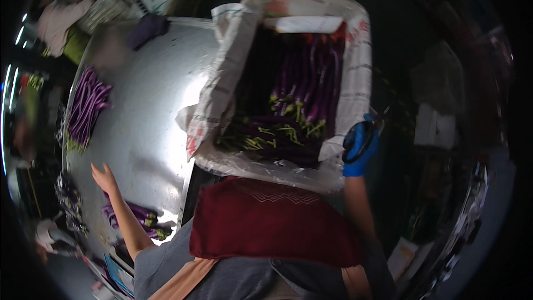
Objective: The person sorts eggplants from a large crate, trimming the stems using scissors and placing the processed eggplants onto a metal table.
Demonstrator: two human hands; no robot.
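Note:
My left hand (104,178), bare, is held over the left part of a metal table (141,133), fingers apart and holding nothing. Beyond it lies a bunch of long purple eggplants (89,106), and more eggplants (137,214) lie under and beside my forearm. My right hand (359,154), in a blue glove, holds scissors (354,143) with black handles at the right edge of a crate. Printed paper and clear plastic (266,171) line this crate. Long eggplants (308,79) lie in it in rows, with more laid crosswise at the near end.
A dark purple cloth or bag (148,31) lies at the table's far edge. At the upper left is a person in a pink top (60,25); another person (54,233) is at the lower left. Pale containers (435,125) stand at the right. Bags are heaped beyond the table.

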